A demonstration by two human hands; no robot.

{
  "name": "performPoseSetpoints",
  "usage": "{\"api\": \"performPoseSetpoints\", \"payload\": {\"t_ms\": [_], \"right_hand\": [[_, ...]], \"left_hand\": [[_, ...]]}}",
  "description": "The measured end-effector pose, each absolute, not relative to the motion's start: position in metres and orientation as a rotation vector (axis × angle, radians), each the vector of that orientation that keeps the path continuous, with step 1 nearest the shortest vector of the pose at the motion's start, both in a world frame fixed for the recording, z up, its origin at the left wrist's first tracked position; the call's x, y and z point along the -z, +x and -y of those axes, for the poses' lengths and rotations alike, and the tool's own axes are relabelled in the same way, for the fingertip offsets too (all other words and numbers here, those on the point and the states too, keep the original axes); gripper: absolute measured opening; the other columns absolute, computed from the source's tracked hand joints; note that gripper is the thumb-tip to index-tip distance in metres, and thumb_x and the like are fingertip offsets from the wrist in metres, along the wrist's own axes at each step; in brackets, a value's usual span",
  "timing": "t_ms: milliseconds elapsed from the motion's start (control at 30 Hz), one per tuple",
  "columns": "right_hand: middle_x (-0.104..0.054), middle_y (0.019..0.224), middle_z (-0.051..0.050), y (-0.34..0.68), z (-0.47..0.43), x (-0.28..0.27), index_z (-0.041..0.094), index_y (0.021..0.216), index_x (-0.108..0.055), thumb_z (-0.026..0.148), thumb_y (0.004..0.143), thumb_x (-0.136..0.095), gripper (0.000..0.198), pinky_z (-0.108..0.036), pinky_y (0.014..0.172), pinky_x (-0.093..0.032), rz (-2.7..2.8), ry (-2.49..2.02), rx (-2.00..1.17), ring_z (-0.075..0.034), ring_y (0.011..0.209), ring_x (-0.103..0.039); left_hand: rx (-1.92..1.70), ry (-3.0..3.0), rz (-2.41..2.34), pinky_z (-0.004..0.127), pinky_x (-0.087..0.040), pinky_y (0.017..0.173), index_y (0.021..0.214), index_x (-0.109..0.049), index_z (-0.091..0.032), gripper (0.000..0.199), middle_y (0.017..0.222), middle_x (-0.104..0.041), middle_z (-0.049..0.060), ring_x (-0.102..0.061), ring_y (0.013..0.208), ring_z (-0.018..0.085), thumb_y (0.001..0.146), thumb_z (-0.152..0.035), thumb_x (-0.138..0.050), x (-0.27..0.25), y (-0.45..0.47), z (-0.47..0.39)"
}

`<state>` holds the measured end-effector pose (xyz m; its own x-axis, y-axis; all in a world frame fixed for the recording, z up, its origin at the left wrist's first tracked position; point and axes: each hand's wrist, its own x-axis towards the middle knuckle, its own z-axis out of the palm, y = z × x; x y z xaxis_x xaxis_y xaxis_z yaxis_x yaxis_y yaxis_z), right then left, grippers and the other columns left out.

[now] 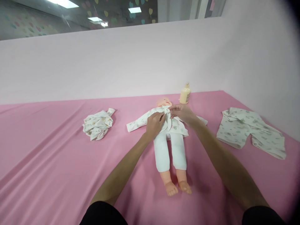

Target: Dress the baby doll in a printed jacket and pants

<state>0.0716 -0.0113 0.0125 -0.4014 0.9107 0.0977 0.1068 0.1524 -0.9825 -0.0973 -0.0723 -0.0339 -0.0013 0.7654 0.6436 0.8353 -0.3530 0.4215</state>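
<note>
- Left hand (155,123): fingers bunched, pinching the front of the white long-sleeved cotton jacket with small green print (179,126), mid-chest.
- Right hand (181,113): fingers stretched out, tips at the same front opening near the collar. Can't tell if they pinch cloth or just touch.
- Jacket is on the baby doll with white cloth legs and bare plastic feet (162,156), face-up around mid-surface, head toward the far edge, feet toward the near side.
- Step, my read: working the front closure. Fastener type hidden by the fingers.
- Next move probably calls for front edges lined up, one side held steady, the other hand doing the fastening. Thin cloth could bunch or close crooked.
- Surface: pink cloth cover (70,175), creased at left, far edge against the plain white wall (105,68). Near edge out of frame.
- Pale-yellow pump bottle (185,94): upright by the far edge, just beyond the doll's head.
- Crumpled white printed cloth (98,125): left of doll.
- White printed short-legged pants (252,129): spread near the right edge.
- Room: dark glass window (105,15) above the wall, ceiling lights reflected.
</note>
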Motion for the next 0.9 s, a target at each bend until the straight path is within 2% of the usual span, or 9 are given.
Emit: {"api": "performPoseSetpoints", "payload": {"t_ms": [300,600,700,900], "right_hand": [[-0.070,0.074,-0.002,0.0683,0.0156,-0.0170,0.014,0.096,-0.070,0.006,0.078,-0.066,0.020,-0.027,0.070,-0.057,1.674,-1.001,-1.304,-0.013,0.062,-0.068],[-0.074,0.080,-0.004,0.0705,0.0190,-0.0146,0.014,0.101,-0.071,0.013,0.080,-0.070,0.021,-0.029,0.082,-0.057,1.704,-0.942,-1.333,-0.016,0.076,-0.071],[-0.075,0.088,-0.006,0.0710,0.0193,-0.0141,0.014,0.101,-0.072,0.014,0.079,-0.073,0.022,-0.031,0.086,-0.058,1.682,-0.922,-1.362,-0.017,0.080,-0.072],[-0.074,0.091,-0.008,0.0722,0.0120,-0.0084,0.014,0.098,-0.073,0.018,0.080,-0.075,0.018,-0.032,0.087,-0.060,1.616,-0.910,-1.443,-0.019,0.083,-0.074]], "left_hand": [[1.149,-2.197,1.631,0.033,-0.046,0.085,0.114,-0.067,-0.017,0.033,0.097,-0.071,0.011,-0.062,0.094,0.021,0.102,-0.030,-0.039,0.0359,-0.0968,0.0719],[1.048,-2.198,1.583,0.033,-0.047,0.083,0.114,-0.065,-0.016,0.029,0.096,-0.071,0.010,-0.063,0.093,0.021,0.101,-0.023,-0.040,0.0375,-0.0978,0.0720],[1.047,-2.164,1.541,0.033,-0.048,0.081,0.114,-0.065,-0.016,0.028,0.095,-0.071,0.009,-0.064,0.090,0.020,0.100,-0.020,-0.041,0.0402,-0.0988,0.0697],[1.129,-2.111,1.481,0.032,-0.050,0.078,0.112,-0.067,-0.016,0.025,0.094,-0.072,0.008,-0.065,0.087,0.020,0.099,-0.020,-0.045,0.0436,-0.1001,0.0666]]}}
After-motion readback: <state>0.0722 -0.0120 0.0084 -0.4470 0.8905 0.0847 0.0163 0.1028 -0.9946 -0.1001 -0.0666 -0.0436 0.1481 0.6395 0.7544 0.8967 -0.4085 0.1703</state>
